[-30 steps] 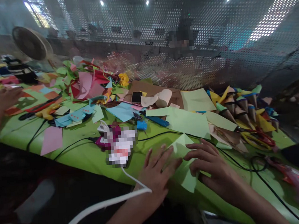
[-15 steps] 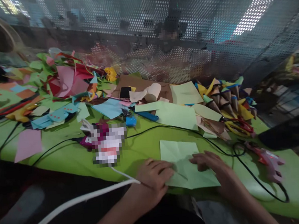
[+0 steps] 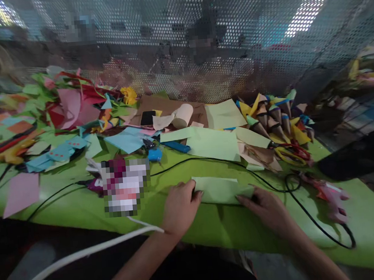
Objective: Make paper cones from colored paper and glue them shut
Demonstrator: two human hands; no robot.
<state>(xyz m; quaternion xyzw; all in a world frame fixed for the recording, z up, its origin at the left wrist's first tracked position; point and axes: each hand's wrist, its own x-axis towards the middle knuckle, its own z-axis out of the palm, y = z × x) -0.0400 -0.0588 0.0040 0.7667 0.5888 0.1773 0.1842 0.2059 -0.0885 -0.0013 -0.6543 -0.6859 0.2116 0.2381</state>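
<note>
A pale green sheet of paper (image 3: 218, 190), folded over into a strip, lies near the front of the green table. Its left end is pinched between the thumb and fingers of my left hand (image 3: 181, 205). My right hand (image 3: 266, 205) grips the other end, thumb on the near side and fingers partly hidden behind. Left of my hands sits a blurred white device (image 3: 127, 188) with a white cable (image 3: 86, 253) running past my left wrist. A pink glue gun (image 3: 332, 197) rests to the right with its black cord.
Behind my hands lie more green sheets (image 3: 213, 143), a blue tool (image 3: 176, 146) and yellow-and-red-handled scissors (image 3: 291, 154). Small paper cones (image 3: 274, 118) cluster at the back right. Coloured paper scraps (image 3: 71, 106) heap at the back left, before a perforated metal screen (image 3: 167, 51).
The green sheet lay mostly open with creases; now its near part is folded away from me into a narrow strip. Both hands have closed on its ends. The view has shifted slightly.
</note>
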